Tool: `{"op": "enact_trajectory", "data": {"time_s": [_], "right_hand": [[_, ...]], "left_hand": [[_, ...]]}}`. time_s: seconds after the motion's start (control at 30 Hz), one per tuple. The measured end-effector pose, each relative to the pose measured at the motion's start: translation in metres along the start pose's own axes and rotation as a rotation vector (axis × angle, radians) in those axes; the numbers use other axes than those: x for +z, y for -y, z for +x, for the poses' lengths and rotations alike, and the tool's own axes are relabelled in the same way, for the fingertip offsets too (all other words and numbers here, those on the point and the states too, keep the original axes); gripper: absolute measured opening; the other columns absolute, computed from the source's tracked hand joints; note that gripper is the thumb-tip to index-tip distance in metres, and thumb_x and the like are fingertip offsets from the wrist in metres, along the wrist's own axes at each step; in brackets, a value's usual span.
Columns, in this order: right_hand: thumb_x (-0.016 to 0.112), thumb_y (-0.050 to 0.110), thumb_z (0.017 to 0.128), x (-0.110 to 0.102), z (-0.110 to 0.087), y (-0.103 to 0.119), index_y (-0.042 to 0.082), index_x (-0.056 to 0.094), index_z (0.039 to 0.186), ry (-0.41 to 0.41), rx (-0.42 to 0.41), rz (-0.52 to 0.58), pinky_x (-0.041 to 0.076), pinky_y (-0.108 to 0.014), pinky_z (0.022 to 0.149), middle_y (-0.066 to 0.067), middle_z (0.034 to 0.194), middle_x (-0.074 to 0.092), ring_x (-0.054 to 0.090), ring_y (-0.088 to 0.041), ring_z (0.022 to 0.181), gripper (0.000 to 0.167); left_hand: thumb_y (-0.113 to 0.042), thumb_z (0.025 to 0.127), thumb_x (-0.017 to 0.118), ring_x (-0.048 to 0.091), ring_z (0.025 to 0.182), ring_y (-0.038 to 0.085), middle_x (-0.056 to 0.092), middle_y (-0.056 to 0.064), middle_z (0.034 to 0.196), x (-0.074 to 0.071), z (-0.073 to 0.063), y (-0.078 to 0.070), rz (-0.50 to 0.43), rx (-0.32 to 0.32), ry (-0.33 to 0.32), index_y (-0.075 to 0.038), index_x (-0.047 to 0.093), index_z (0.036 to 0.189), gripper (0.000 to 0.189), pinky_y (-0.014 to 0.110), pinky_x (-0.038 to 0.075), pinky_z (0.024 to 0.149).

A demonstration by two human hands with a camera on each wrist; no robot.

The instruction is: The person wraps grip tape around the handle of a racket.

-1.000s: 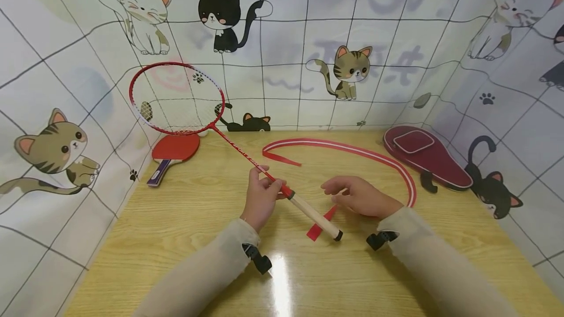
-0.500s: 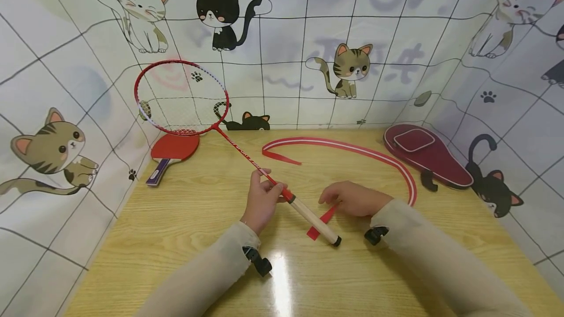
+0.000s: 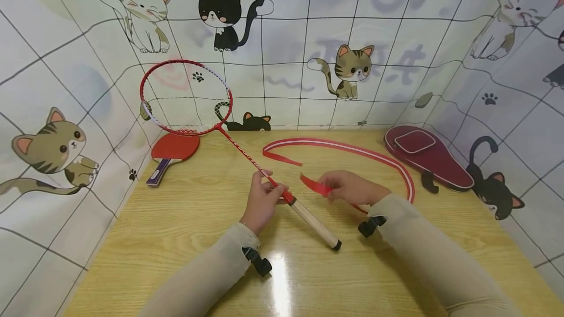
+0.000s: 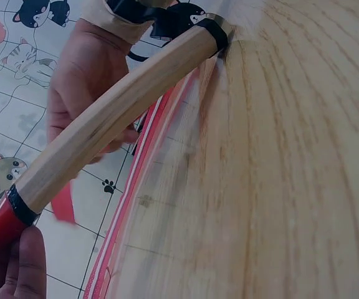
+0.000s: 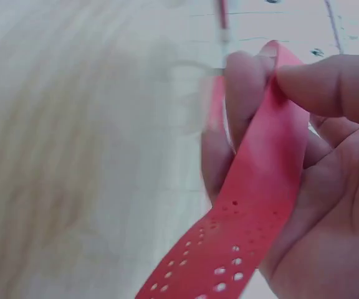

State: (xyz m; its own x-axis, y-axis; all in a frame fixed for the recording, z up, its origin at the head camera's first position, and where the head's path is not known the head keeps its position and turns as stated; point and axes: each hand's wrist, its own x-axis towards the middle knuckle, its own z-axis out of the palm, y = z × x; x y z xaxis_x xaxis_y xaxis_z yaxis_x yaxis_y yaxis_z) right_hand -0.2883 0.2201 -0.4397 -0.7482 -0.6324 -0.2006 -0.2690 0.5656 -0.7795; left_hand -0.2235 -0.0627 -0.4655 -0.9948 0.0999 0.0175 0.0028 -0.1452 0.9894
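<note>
My left hand (image 3: 260, 204) grips a red badminton racket (image 3: 241, 149) at the red cone above its handle. The racket head leans up to the far left, before the wall. Its bare wooden handle (image 3: 315, 224), capped in black, points down to the right. Between thumb and fingers, my right hand (image 3: 357, 189) pinches a red grip tape (image 3: 314, 185) near one end, right of the handle. Small holes perforate the tape (image 5: 263, 162) in the right wrist view. The rest of the strip curves behind the hand, showing a white stripe along its back.
On the left of the wooden table (image 3: 176, 238) lies a red table tennis bat (image 3: 176, 147). A dark red bat case (image 3: 425, 155) rests at the back right. Walls with cat prints (image 3: 286, 62) enclose the back and both sides.
My right hand has closed on the tape's end and lifted it off the table, the loose tip now pointing left. The racket has shifted slightly right in my left hand.
</note>
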Motion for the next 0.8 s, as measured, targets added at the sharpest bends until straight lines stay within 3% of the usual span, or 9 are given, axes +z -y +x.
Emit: {"op": "enact_trajectory", "data": {"time_s": [0.07,0.17,0.33,0.5,0.67,0.73,0.8], "right_hand": [[0.054,-0.003,0.102,-0.003,0.0,0.004,0.003,0.063,0.129,-0.009,-0.011,0.107,0.058,-0.04,0.085,-0.025,0.108,0.068,0.068,-0.025,0.087,0.03],[0.048,-0.003,0.101,-0.005,0.0,0.013,0.0,0.062,0.131,-0.041,-0.014,0.223,0.053,-0.038,0.076,-0.029,0.106,0.064,0.058,-0.024,0.077,0.034],[0.046,0.018,0.111,-0.001,0.001,0.031,0.008,0.065,0.131,-0.083,-0.05,0.255,0.04,-0.034,0.065,-0.011,0.081,0.057,0.04,-0.019,0.061,0.029],[0.035,0.043,0.115,0.003,0.008,0.044,0.009,0.066,0.134,-0.071,-0.106,0.254,0.035,-0.028,0.061,-0.007,0.082,0.058,0.034,-0.016,0.056,0.049],[0.028,0.057,0.113,0.009,0.012,0.06,0.019,0.076,0.126,-0.059,-0.051,0.145,0.043,-0.037,0.079,-0.01,0.084,0.063,0.046,-0.019,0.069,0.062],[0.028,0.06,0.112,0.012,0.013,0.067,0.019,0.079,0.109,-0.046,-0.026,0.084,0.043,-0.043,0.091,-0.004,0.092,0.071,0.059,-0.017,0.087,0.066],[0.032,0.058,0.112,0.016,0.013,0.075,0.017,0.076,0.09,-0.048,-0.023,0.02,0.043,-0.045,0.094,0.004,0.101,0.075,0.062,-0.015,0.103,0.064]], "left_hand": [[-0.003,0.106,0.059,0.077,0.098,0.027,0.065,0.037,0.123,0.0,0.001,0.001,0.004,0.001,0.003,-0.015,0.034,0.144,0.046,0.04,0.063,0.087],[-0.003,0.107,0.059,0.077,0.098,0.027,0.065,0.037,0.123,-0.001,0.002,0.002,0.006,0.002,0.003,-0.015,0.035,0.143,0.045,0.04,0.063,0.087],[-0.005,0.108,0.057,0.076,0.098,0.026,0.065,0.037,0.124,-0.001,0.002,0.002,0.009,0.014,0.017,-0.013,0.034,0.14,0.04,0.041,0.063,0.088],[-0.005,0.108,0.056,0.076,0.097,0.026,0.064,0.038,0.124,-0.001,0.002,0.002,0.003,0.016,0.028,-0.014,0.034,0.138,0.038,0.042,0.063,0.089],[-0.006,0.109,0.056,0.076,0.097,0.025,0.065,0.038,0.124,-0.003,0.003,0.004,0.007,0.012,0.038,-0.015,0.034,0.138,0.038,0.041,0.063,0.09],[-0.006,0.109,0.055,0.076,0.097,0.025,0.066,0.036,0.122,-0.004,0.003,0.005,0.011,0.014,0.043,-0.015,0.034,0.139,0.038,0.041,0.062,0.09],[-0.006,0.109,0.055,0.076,0.096,0.024,0.067,0.034,0.121,-0.004,0.003,0.005,0.009,0.017,0.046,-0.014,0.034,0.14,0.039,0.041,0.062,0.09]]}}
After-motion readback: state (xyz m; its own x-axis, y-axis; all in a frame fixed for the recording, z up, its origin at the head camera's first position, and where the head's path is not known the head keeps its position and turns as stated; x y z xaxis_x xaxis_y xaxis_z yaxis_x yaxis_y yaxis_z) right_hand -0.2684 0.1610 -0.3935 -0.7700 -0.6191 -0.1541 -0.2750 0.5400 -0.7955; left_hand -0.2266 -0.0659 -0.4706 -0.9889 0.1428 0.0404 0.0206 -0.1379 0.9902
